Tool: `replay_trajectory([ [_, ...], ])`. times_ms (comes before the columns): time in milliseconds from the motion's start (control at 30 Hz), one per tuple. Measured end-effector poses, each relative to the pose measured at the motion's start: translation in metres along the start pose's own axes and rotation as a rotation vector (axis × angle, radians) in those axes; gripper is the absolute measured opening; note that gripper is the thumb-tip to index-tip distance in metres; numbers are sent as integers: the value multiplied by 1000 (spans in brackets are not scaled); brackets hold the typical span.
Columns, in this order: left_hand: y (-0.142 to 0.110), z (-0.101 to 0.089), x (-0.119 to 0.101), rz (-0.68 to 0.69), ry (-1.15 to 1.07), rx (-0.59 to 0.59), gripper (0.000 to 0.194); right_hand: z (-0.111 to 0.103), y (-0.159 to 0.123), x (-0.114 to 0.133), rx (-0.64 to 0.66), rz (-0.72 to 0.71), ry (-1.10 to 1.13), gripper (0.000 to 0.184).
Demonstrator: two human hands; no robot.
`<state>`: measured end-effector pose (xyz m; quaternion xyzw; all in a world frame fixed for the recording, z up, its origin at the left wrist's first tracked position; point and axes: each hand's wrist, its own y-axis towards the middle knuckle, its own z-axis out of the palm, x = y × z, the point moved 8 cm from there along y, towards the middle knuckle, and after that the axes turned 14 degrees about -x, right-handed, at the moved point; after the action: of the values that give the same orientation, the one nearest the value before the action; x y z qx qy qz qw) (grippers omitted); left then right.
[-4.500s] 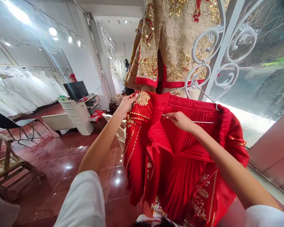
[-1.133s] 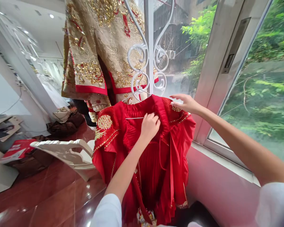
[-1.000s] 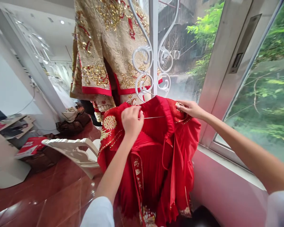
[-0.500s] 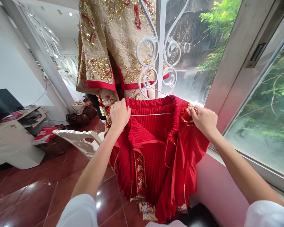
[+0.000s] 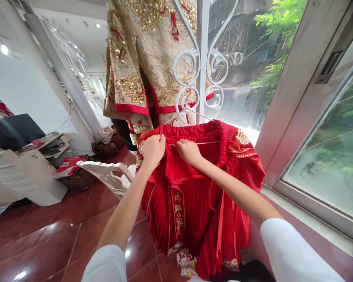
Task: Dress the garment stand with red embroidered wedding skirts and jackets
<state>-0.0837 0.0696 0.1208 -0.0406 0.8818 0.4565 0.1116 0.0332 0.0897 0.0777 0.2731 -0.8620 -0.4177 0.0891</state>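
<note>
Head view: red garment (image 5: 191, 199) on wire hanger (image 5: 204, 116), center to lower center of frame. Hanger hook at white scrollwork (image 5: 202, 62), upper center. Left hand (image 5: 153, 152): fingers clamped on garment's left-side edge. Right hand (image 5: 190, 152): fingers curled together at hanger's crossbar; can't tell if gripping. 1 beige-gold gown (image 5: 161, 58) behind, upper center. 1 white chair (image 5: 106, 169) left of garment.

1 head view faces forward and down, seemingly quite close.

Likely a dress shop: white gowns (image 5: 92, 96) hang behind, and an ornate gold dress (image 5: 161, 58) hangs in front.
</note>
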Motion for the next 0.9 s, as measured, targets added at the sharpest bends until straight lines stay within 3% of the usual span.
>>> replay_trajectory([
  [167, 33, -31, -17, -64, -179, -152, 45, 18, -11, 1, 21, 59, 104, 28],
  [300, 35, -43, -28, -67, -174, -278, 45, 23, -8, 10, 32, 89, 173, 25],
  [367, 25, -34, -27, -27, -132, -248, 43, 23, -6, 14, 28, 98, 171, 23],
  [500, -10, 7, -20, 97, -33, -67, 33, 20, -3, 13, 26, 83, 93, 25],
  [567, -26, 19, -18, 127, 10, -68, 31, 15, -4, 13, 1, 65, 65, 28],
  [633, -38, 19, -19, 144, 38, -131, 30, 3, -8, 15, -86, 27, 78, 29],
  [733, -50, -1, -24, 144, 49, -282, 24, -36, -25, 6, -369, 51, 74, 31],
  [833, -58, -14, -44, 250, -14, -349, 23, -78, -58, -34, -637, 368, -90, 31],
  [900, -63, -5, -68, 384, -111, -278, 24, -92, -79, -61, -664, 573, -197, 32],
])
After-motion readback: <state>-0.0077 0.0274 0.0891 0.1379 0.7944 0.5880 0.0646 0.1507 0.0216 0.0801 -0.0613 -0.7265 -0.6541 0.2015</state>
